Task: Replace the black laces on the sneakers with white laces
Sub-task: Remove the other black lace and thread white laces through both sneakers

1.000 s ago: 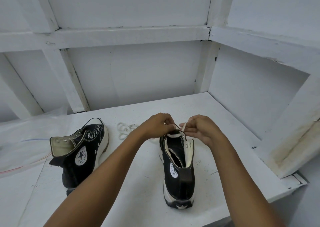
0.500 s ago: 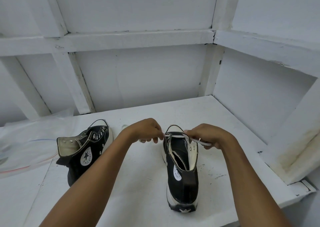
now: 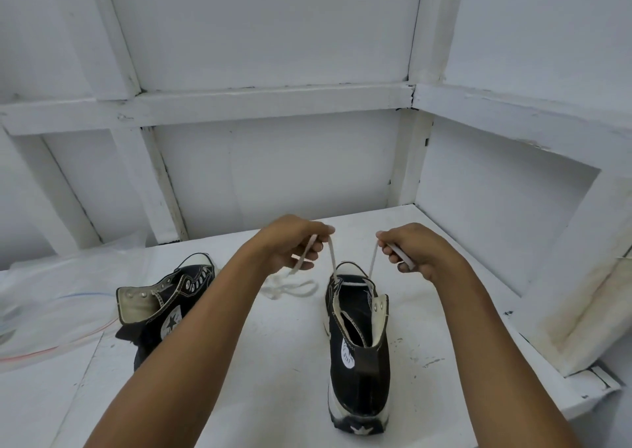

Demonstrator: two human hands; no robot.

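Our left hand (image 3: 294,242) and right hand (image 3: 417,252) each pinch the white lace (image 3: 331,258) threaded through the sneaker (image 3: 359,345) at the bench's (image 3: 273,362) five o'clock; uneven pulling, we judge, could drag one end out.

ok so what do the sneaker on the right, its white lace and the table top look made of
Right sneaker: black upper looks like matte canvas, sole like white rubber, scuffed. White lace: flat woven textile that hangs limp; cotton or polyester, can't tell. Table top: likely painted wood or board, matte white with dark scuffs.
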